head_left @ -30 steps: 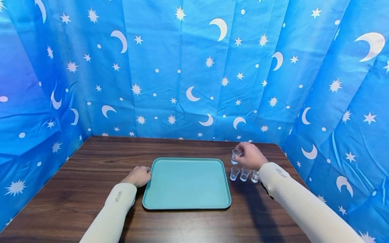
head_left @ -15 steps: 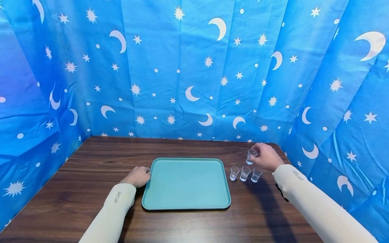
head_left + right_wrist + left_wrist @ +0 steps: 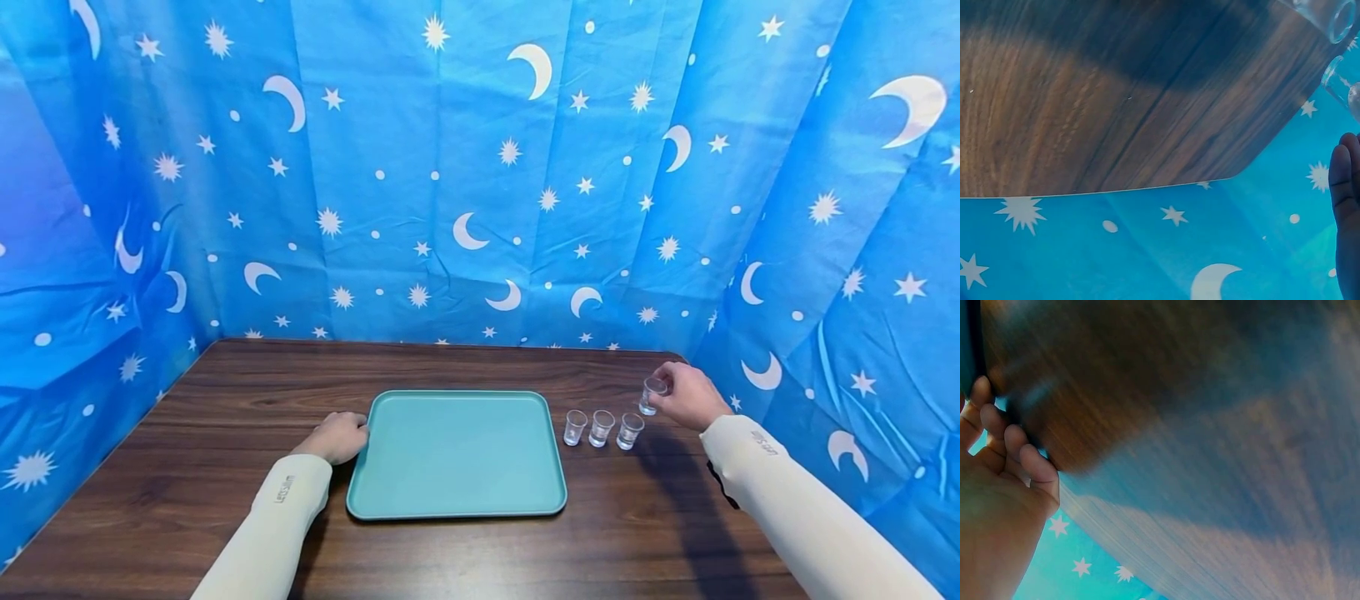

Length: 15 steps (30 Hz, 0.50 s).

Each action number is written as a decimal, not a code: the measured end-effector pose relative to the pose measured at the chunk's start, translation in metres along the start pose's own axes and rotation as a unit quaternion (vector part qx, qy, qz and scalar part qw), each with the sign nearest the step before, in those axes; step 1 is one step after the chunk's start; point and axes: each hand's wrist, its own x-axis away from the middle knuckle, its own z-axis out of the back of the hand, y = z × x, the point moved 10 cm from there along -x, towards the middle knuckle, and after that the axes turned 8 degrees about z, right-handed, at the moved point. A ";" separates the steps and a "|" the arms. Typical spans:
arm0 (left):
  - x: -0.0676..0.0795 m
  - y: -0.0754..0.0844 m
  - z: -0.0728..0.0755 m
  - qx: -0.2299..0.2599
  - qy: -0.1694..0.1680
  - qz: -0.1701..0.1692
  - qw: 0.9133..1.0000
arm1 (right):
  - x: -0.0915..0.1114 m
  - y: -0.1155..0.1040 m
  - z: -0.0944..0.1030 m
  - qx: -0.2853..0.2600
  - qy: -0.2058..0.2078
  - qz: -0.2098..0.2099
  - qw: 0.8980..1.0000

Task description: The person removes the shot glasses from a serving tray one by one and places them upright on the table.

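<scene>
At the right of the table, my right hand [image 3: 690,397] pinches a small clear shot glass [image 3: 648,402] between thumb and fingers, upright, beyond a row of three like it. In that row stand a left glass [image 3: 574,428], a middle glass [image 3: 602,429] and a right glass [image 3: 630,432], each upright beside the tray. My left hand [image 3: 341,437] grips the left edge of a turquoise rectangular tray [image 3: 450,454]. Curled fingers [image 3: 1038,465] show at the tray's edge in the left wrist view. The right wrist view catches the held glass [image 3: 1335,81] by my fingertips.
Dark wood-grain table [image 3: 450,554] lies under everything, its back edge close to a blue curtain [image 3: 375,208] printed with moons and stars. The curtain also encloses both sides. The table's far right corner is near my right hand.
My right hand has carried the shot glass rightward, from behind the row's left end to beyond its right end. The three glasses, the tray and my left hand stay put.
</scene>
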 end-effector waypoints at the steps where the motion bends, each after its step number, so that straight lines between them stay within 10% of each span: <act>1: 0.000 0.000 0.000 -0.001 0.000 -0.001 1.000 | 0.002 0.002 -0.001 0.000 -0.004 -0.003 1.000; 15: 0.000 0.003 0.000 -0.007 -0.002 -0.004 1.000 | 0.024 0.026 -0.047 -0.030 -0.124 -0.083 0.988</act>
